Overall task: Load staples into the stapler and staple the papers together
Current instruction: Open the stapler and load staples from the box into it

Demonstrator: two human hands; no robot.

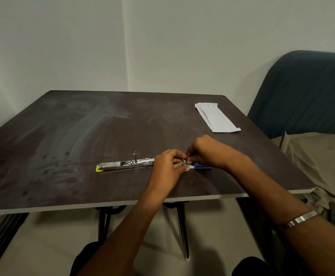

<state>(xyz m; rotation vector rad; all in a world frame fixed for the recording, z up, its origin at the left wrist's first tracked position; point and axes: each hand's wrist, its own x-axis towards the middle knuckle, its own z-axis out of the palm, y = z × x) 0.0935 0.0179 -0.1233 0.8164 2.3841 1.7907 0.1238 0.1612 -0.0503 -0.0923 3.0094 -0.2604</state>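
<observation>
Indoors, a dark, smudged worktop stands against a pale wall, with a blue chair at its right. Folded white papers lie at the far right. Near the front edge lies a stapler, opened flat. Both the left hand and the right hand have fingers curled, pinching a small blue staple box at the stapler's right end.
</observation>
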